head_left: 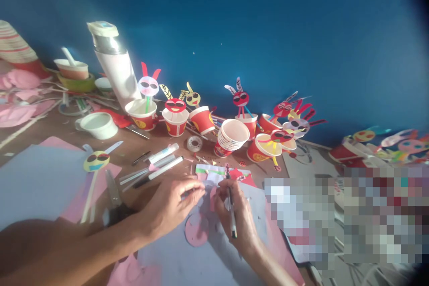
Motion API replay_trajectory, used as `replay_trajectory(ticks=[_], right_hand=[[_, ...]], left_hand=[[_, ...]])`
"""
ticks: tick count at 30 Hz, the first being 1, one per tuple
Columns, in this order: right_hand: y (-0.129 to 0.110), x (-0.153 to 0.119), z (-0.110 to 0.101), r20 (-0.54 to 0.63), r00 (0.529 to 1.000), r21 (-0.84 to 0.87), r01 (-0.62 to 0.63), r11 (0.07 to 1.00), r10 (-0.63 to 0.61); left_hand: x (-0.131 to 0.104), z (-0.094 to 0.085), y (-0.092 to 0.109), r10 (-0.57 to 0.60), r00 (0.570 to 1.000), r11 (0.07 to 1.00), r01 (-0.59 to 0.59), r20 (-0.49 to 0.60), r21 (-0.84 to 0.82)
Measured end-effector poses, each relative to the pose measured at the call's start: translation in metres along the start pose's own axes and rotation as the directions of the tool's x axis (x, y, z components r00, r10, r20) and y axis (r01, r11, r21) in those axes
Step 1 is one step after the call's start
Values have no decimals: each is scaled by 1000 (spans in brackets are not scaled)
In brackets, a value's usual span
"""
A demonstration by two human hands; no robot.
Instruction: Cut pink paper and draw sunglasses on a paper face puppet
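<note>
My right hand (236, 210) holds a dark-tipped pen (232, 214), which points up and away over the blue-grey paper (187, 263). To its left, my left hand (174, 203) hovers with thumb and fingertips close together; whether something small is between them cannot be made out. Just below the gap between the hands lies a round pink paper disc (196, 229). Beyond the fingertips are a green-striped white strip (209, 170) and red paper scraps (246, 178). Black-handled scissors (115, 201) lie beside my left wrist.
Paper cups (233, 133) and paper-faced figures in cups (176, 118) line the blue wall. A white flask (117, 67) stands back left. Markers (164, 154), a tape roll (194, 144) and a yellow-faced paper figure (96, 161) lie nearer. The right side is pixelated.
</note>
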State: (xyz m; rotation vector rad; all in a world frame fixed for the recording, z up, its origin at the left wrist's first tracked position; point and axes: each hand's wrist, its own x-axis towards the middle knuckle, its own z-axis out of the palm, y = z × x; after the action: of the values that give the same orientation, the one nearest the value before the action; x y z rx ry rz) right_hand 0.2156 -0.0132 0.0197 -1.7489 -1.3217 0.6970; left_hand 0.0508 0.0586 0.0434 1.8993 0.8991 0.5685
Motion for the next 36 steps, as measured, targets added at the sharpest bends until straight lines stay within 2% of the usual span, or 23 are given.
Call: replay_trajectory(ticks=[2,3,5,7,10,15,21,26,30,33,36], right_hand=[[7,-2,4,-18,999,-70,26,997,-27],[10,-2,6,-17,999,-116,49,992,-51],[13,-2,9,-7,993,-235,117,965,-122],[14,-2,10,12,981,-338,188,922,-195],[15,-1,12,32,963,-400,259,879,-269],[20,-4,14,69,941,-507,319,801,-332],[19,-4,10,103,941,-477,332,814,-324],[16,-3,6,66,973,-356,232,905,-223],[18,-4,-1,37,984,-312,179,933,-176],[13,-8,-11,63,963,-318,268,909,-262],[7,-13,-19,191,886,-309,463,831,-423]], left_hand=[[-11,0,-4,207,977,955,-214,54,205],[-16,2,-6,260,960,923,-278,100,266],[-23,6,-10,295,941,876,-336,167,346],[-27,11,-13,305,932,842,-360,198,401],[-27,15,-15,280,933,823,-355,228,443],[-22,16,-16,268,930,811,-359,252,461],[-20,14,-19,318,902,764,-426,292,485],[-19,12,-16,356,908,789,-419,222,449],[-16,4,-14,389,906,799,-422,166,427],[-11,-11,-14,390,912,801,-403,123,443],[-8,-27,-13,393,919,827,-342,-22,446]])
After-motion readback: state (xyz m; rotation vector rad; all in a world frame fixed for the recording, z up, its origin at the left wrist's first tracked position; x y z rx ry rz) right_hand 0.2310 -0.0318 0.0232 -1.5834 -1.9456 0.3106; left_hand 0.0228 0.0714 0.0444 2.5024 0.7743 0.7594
